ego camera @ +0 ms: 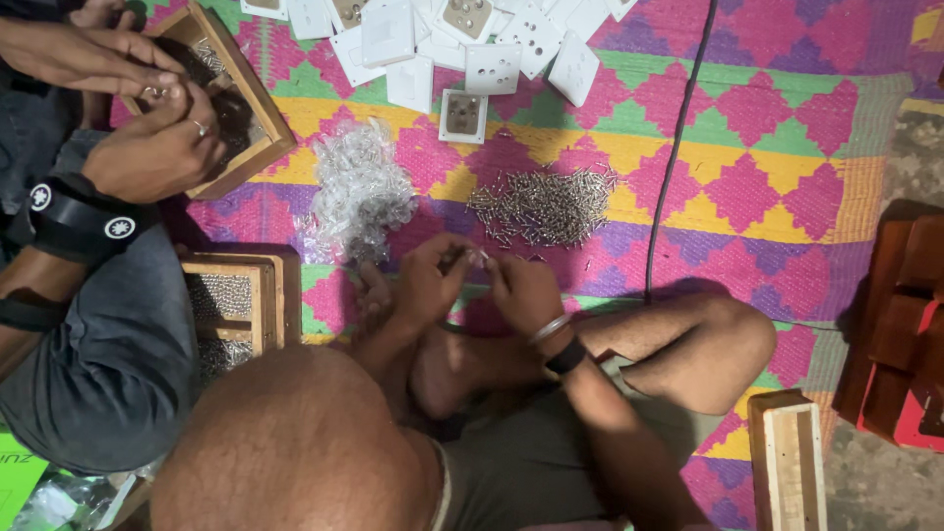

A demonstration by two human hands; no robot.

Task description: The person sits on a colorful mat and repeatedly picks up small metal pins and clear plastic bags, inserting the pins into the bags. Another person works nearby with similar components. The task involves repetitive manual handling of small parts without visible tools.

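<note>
Head view, both hands, left and right, fingertips pinching one small screw, beside screw pile

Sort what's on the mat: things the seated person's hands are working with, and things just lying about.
In hand:
- left hand and right hand, pinching a small metal piece
- pile of small metal screws just ahead
- heap of clear plastic bags

Lying about:
- white switch plates
- black cable
- wooden block
- red-brown wooden pieces
</note>
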